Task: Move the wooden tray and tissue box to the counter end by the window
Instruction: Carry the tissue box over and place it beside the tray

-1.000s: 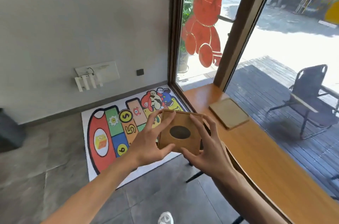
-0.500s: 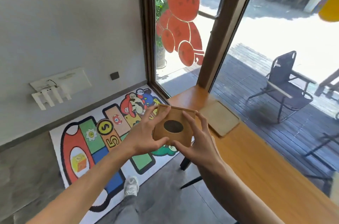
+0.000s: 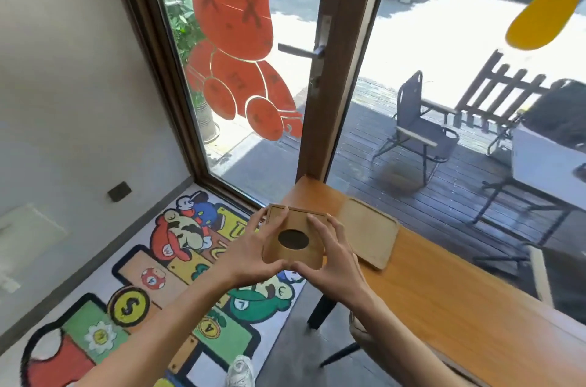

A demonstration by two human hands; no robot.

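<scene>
Tan wooden tissue box point(image 3: 296, 239) with dark oval opening; paler tan tray point(image 3: 369, 233); orange-brown counter point(image 3: 444, 298); multicoloured cartoon rug point(image 3: 152, 285); red-orange window decal point(image 3: 234, 22).

Bright window point(image 3: 260, 47) daylight, warped edges

Bare forearms, no sleeves; white sneaker point(image 3: 240, 371) below

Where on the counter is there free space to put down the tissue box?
The counter is bare between the wooden tray and the window frame, and along its near stretch this side of the tray. Both hands hold the tissue box at the left edge.
</scene>
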